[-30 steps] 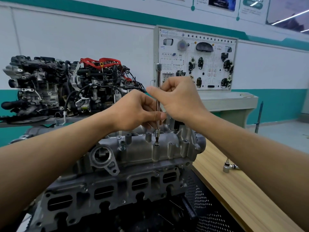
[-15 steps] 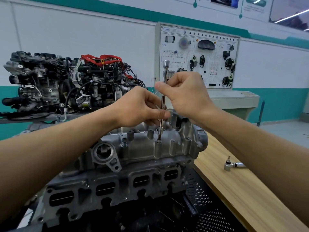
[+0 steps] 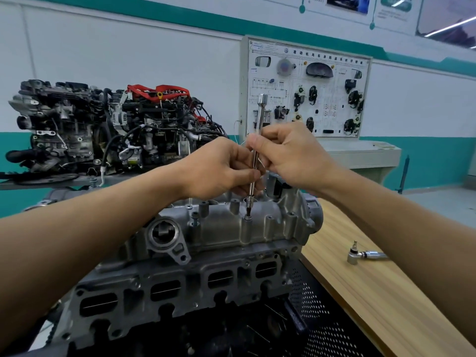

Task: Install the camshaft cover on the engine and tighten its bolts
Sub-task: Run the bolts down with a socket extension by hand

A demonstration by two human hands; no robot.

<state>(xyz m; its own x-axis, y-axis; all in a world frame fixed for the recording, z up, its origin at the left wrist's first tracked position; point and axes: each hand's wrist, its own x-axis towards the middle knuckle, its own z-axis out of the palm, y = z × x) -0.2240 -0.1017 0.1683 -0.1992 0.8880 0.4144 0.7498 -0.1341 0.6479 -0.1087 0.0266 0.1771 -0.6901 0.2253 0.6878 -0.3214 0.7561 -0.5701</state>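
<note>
You hold a long thin metal rod (image 3: 259,117) with both hands. Your left hand (image 3: 219,168) is curled round the lower part of it, and the thumb and fingers pinch it tight. Your right hand (image 3: 293,155) pinches it just above, with the thumb on the near side and the fingers bent round it. Your two hands touch each other at the rod.

The rod stands almost straight up and leans a little to the right at the top. Its fat round top pokes up above your right hand. At the bottom it has a small socket (image 3: 248,204), and the socket sits on a bolt (image 3: 247,217) in the camshaft cover (image 3: 224,228).

The camshaft cover is the grey metal lid on top of the engine (image 3: 180,287) right in front of you. Another bolt (image 3: 195,218) sticks up from the cover further left.

To your right is a wooden table (image 3: 373,292). A shiny ratchet (image 3: 358,255) lies on it, well apart from your hands, and your right arm hides most of its handle.

Behind, a second engine (image 3: 77,130) has red wires on top. A white teaching board (image 3: 306,81) stands by the wall with car parts fixed on it. A row of Chinese letters and a small round badge run along its top, too small to read
</note>
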